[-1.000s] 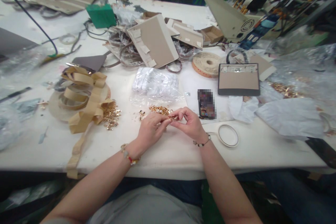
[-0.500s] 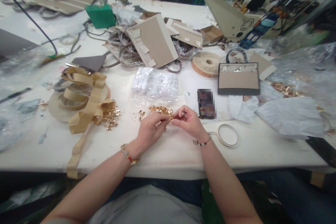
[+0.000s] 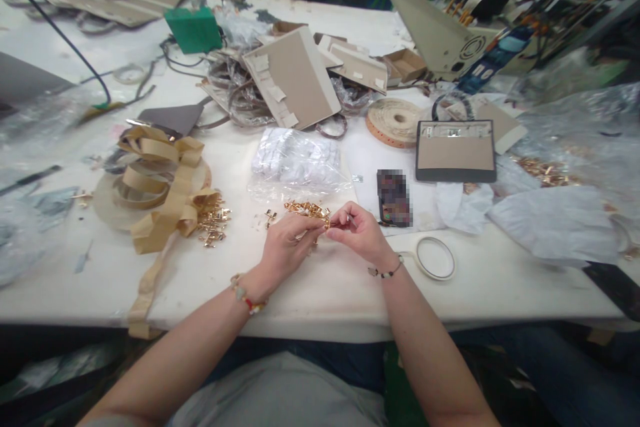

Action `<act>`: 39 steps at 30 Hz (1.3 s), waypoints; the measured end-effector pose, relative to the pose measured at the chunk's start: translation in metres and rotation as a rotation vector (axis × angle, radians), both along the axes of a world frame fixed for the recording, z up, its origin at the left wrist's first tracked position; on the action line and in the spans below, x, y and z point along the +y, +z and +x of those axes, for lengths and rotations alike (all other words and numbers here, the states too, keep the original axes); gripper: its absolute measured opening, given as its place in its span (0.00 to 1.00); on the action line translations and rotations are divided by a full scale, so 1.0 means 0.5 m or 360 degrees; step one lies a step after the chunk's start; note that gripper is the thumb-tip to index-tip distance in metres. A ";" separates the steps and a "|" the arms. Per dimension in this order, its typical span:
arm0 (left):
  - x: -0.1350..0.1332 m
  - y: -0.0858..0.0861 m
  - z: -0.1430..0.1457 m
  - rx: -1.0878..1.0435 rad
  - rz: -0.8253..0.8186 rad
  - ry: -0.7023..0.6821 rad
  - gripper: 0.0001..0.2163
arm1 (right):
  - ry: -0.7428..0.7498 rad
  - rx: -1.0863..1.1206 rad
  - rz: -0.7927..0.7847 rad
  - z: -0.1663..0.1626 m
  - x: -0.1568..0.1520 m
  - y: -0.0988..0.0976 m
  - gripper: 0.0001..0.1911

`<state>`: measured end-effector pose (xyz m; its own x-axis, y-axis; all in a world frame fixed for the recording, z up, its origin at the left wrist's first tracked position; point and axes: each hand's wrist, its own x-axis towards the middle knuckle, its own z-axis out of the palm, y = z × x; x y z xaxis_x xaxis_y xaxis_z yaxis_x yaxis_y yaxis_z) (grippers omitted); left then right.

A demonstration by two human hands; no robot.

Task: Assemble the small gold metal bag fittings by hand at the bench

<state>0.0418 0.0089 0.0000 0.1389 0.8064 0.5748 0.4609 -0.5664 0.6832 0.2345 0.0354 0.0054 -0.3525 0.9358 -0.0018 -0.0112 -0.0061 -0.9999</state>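
My left hand point(image 3: 290, 243) and my right hand point(image 3: 357, 235) meet over the table, fingertips pinched together. Between them is a small gold metal fitting point(image 3: 327, 223), mostly covered by the fingers, so its exact kind is unclear. Just beyond the fingertips lies a small pile of gold metal fittings point(image 3: 303, 208), with a loose one point(image 3: 270, 217) to its left. A larger heap of gold fittings point(image 3: 215, 223) lies further left, against a coil of tan tape point(image 3: 150, 180). A clear plastic bag with white contents point(image 3: 295, 160) sits behind the small pile.
Right of my hands are a pixelated phone point(image 3: 394, 199), a roll of tape point(image 3: 436, 258) and a dark-edged bag panel point(image 3: 455, 152). Behind stand stacked beige panels point(image 3: 295, 80), a tape reel point(image 3: 393, 121), a green box point(image 3: 193, 30) and a beige machine point(image 3: 430, 27).
Both hands stay almost in place, still pinched together at the gold fitting. Only slight finger movement shows. At the far upper left, another person's hand has shifted.
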 end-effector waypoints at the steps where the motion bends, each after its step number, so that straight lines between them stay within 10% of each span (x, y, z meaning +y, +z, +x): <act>1: 0.001 0.001 0.000 -0.0009 -0.0002 -0.0001 0.04 | 0.0015 0.0016 -0.0005 0.000 0.000 0.000 0.23; 39: 0.006 -0.003 -0.007 0.0129 -0.0109 0.0046 0.10 | -0.0055 0.0070 -0.0004 0.004 0.000 0.008 0.21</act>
